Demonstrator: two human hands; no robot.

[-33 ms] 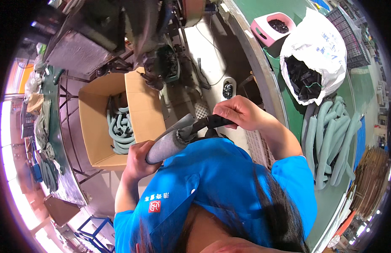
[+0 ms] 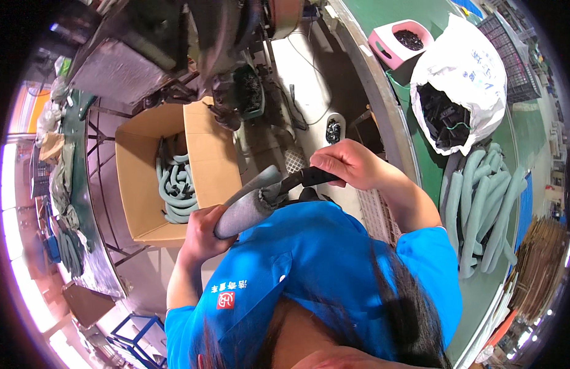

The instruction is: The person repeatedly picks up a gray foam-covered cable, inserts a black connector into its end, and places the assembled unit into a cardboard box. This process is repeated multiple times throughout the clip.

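In front of my chest, my left hand (image 2: 205,232) is wrapped round the lower end of a grey foam-covered tube (image 2: 247,214). A second grey length runs along its upper side, and I cannot tell whether the two are one bent piece. My right hand (image 2: 353,165) is closed on a black plastic part (image 2: 318,176), thumb on top. That part meets a dark piece at the tube's right end; how they join is hard to make out.
A cardboard box (image 2: 214,147) holding grey foam tubes (image 2: 177,187) stands ahead on the left, beside a dark machine (image 2: 220,37). On the green table (image 2: 423,166) at right are a pink container (image 2: 386,46), a white sack (image 2: 475,61) of black parts and a pile of foam tubes (image 2: 481,203).
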